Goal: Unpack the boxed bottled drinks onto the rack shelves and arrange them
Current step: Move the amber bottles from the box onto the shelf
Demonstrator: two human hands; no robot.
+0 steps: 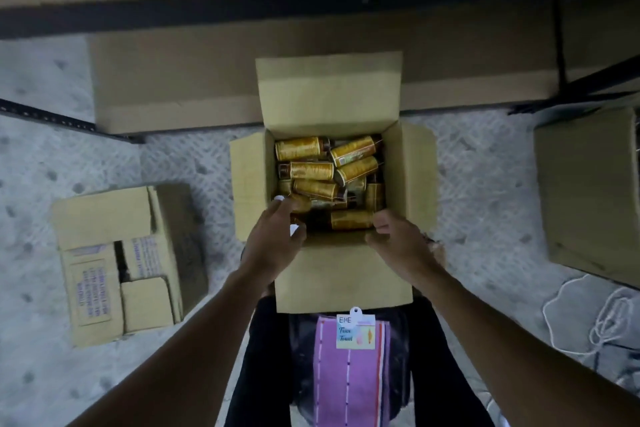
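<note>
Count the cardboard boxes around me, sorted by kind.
Open box holding gold-labelled bottles: 1
Printed box, flaps folded: 1
Plain box, right side: 1
Wide carton behind the open box: 1
Total: 4

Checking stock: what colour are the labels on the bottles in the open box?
Golden yellow, on dark brown bottles in the open box; head view.

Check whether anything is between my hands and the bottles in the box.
Nothing visible. The box has its flaps folded open, the bottles lie uncovered, and the left hand and right hand are at its near edge beside them.
</note>
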